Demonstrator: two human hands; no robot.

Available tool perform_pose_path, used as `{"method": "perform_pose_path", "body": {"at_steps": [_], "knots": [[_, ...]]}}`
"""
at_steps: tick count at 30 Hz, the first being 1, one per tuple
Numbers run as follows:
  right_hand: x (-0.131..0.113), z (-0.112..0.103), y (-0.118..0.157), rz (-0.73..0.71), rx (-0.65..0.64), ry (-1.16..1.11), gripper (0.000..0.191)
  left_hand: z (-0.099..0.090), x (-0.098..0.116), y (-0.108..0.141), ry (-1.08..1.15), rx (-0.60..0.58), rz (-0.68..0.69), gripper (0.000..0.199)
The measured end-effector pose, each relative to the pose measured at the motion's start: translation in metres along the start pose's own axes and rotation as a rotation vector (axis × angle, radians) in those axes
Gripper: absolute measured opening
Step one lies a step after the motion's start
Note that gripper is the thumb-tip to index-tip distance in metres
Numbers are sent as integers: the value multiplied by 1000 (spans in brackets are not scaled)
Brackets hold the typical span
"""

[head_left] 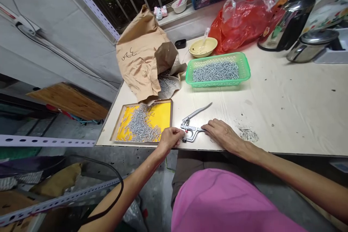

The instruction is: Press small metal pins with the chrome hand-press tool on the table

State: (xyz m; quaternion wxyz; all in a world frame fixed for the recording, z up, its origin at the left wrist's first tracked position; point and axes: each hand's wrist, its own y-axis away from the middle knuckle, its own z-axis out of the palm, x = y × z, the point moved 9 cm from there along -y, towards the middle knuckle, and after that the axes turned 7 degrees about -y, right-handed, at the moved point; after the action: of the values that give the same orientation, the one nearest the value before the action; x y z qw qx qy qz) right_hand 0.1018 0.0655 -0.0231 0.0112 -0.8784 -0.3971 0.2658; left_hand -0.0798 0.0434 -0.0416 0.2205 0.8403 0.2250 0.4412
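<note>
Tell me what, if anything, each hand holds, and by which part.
The right hand holds the metal pliers by the end of their lower handle. The left hand pinches near the jaws; whether on anything is unclear.

Pale table (299, 112) w/ pliers (196, 131), yel tray (164, 110), grn basket (217, 84), brn paper bag (138, 59), bowl (203, 53), red bag (239, 25), kettle (290, 21), pot (312, 48)

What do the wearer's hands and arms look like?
The left hand and right hand are ungloved; the forearms show no sleeves, watch or bracelet. A thin, curved black cable crosses the view of the left forearm. A pink fabric top is worn.
</note>
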Motion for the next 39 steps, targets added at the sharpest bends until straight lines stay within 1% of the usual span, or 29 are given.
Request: {"method": "perform_pose_path", "body": {"at_steps": [5, 10, 14, 18, 19, 20, 21, 23, 25, 26, 28, 30, 32, 35, 39], "knots": [[0, 2, 1, -7, -26, 18, 21, 8, -3, -3, -33, -28, -33, 16], [1, 0, 1, 8, -41, 14, 20, 7, 1, -4, -177, -34, -43, 14], [0, 1, 0, 30, -64, 20, 20, 8, 0, -8, -252, -74, -62, 14], [1, -5, 0, 55, -95, -13, 20, 10, -3, -12, -276, -121, -75, 17], [3, -9, -2, 57, -92, -21, 23, 10, -3, -12, -275, -125, -78, 17], [6, -13, -3, 57, -82, -22, 31, 10, -3, -12, -273, -126, -80, 18], [11, -17, -6, 56, -70, -14, 42, 10, -3, -12, -269, -127, -82, 18], [22, -21, -13, 51, -74, 23, 70, 11, -3, -11, -268, -129, -86, 19], [33, -18, -22, 45, -142, 61, 94, 11, -3, -10, -275, -125, -91, 19], [38, -14, -27, 41, -191, 76, 102, 11, -3, -10, -278, -123, -93, 19], [43, -7, -34, 31, -272, 96, 109, 11, -4, -10, -279, -120, -94, 18], [43, -6, -39, 21, -293, 104, 107, 11, -6, -10, -276, -122, -98, 19], [39, -10, -42, 12, -271, 104, 100, 12, -7, -9, -269, -122, -100, 19], [33, -16, -40, 8, -242, 98, 91, 11, -6, -8, -245, -116, -98, 19], [28, -21, -35, 3, -214, 80, 83, 12, -5, -5, -236, -109, -94, 19]]}}
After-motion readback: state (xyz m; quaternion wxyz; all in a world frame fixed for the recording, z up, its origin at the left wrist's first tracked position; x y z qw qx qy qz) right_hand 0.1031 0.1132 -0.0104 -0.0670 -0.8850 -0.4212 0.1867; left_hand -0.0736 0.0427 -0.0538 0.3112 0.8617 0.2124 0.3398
